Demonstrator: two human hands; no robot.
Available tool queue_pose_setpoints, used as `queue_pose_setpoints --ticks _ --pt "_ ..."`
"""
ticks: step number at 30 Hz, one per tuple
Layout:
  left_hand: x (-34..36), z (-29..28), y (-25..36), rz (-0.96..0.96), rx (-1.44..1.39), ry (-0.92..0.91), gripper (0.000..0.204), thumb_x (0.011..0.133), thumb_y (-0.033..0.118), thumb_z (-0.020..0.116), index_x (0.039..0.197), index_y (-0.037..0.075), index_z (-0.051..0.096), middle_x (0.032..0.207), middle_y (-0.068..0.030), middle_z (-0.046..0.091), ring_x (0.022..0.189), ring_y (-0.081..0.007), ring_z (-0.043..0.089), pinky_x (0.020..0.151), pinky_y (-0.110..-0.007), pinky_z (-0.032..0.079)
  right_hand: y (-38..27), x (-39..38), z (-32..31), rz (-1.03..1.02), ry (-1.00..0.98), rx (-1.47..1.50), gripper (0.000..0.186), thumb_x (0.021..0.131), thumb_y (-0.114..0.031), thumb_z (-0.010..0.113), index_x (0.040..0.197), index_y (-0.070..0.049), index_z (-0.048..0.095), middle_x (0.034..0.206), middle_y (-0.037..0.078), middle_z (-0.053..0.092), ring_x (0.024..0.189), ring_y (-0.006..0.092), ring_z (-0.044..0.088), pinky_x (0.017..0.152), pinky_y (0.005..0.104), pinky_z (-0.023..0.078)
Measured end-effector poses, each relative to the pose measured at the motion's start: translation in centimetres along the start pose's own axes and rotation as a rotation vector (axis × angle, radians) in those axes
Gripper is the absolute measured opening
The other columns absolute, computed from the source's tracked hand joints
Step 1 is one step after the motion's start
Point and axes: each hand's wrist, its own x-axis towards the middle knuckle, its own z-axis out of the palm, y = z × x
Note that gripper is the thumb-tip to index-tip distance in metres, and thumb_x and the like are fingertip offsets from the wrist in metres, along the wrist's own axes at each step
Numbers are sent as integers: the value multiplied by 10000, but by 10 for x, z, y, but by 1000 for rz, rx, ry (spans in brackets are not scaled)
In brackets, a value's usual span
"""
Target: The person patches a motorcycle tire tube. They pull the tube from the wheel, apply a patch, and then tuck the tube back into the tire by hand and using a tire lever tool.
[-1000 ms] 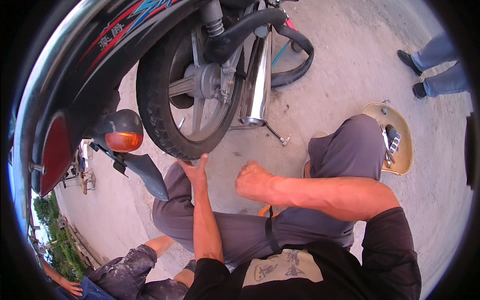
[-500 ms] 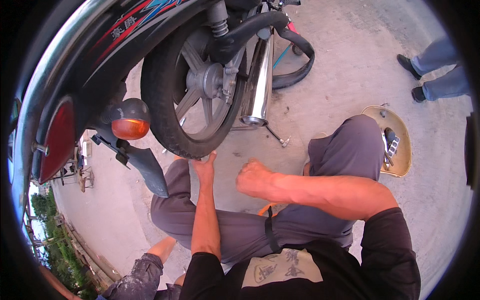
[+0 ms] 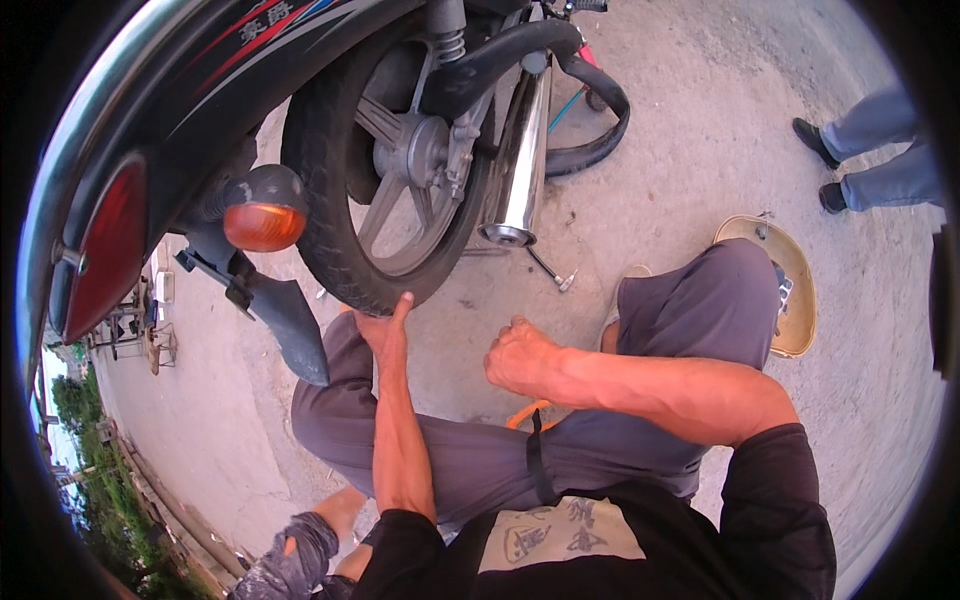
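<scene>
The motorcycle's rear tyre sits on a grey spoked wheel hub in front of me. My left hand is at the tyre's lower edge, its thumb pressed on the sidewall and its fingers hidden underneath. To the right of the tyre, my right hand is closed in a fist over my lap. Whatever is inside that fist, if anything, is hidden. Above it, the chrome exhaust pipe ends close to the wheel. A loose black tyre or tube loops beyond the exhaust.
An orange turn signal and a dark mudguard piece hang left of the wheel. A tan tray with tools lies by my right knee. A metal-ended rod rests on the ground. Another person's legs stand at far right.
The wheel's spokes have turned. My left hand has shifted slightly left along the tyre, its thumb now up on the sidewall. The right fist has moved a little to the right.
</scene>
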Motion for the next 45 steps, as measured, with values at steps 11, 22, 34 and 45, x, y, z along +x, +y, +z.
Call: queue_pose_setpoints --ticks 11,22,34,45 --pt "4 -9 16 112 -214 -42 821 691 106 855 1369 -45 416 1319 -148 521 1209 -250 504 1070 -351 350 -1 -6 8 24 22 -38 55 729 -162 663 740 -120 698 715 21 670 742 199 643 664 367 437" --pt "-8 -12 -41 28 -121 33 768 748 124 827 1369 -54 412 1341 -146 519 1213 -250 511 1079 -376 362 4 -13 13 33 -3 35 62 696 -168 677 740 -127 691 722 0 660 766 186 636 668 348 420" --pt "-3 131 -157 286 929 -827 390 880 185 645 1204 -29 607 1243 -257 600 1102 -406 597 963 -467 476 -2 -41 -1 123 57 157 137 714 -179 648 796 -72 676 739 46 631 755 213 613 670 343 418" --pt "-4 167 -145 64 1092 -1021 387 968 220 433 1319 88 533 1292 -183 582 1242 -356 519 1022 -456 412 18 -66 -7 240 22 229 171 739 -178 644 851 -53 676 778 63 635 793 220 616 726 350 441"
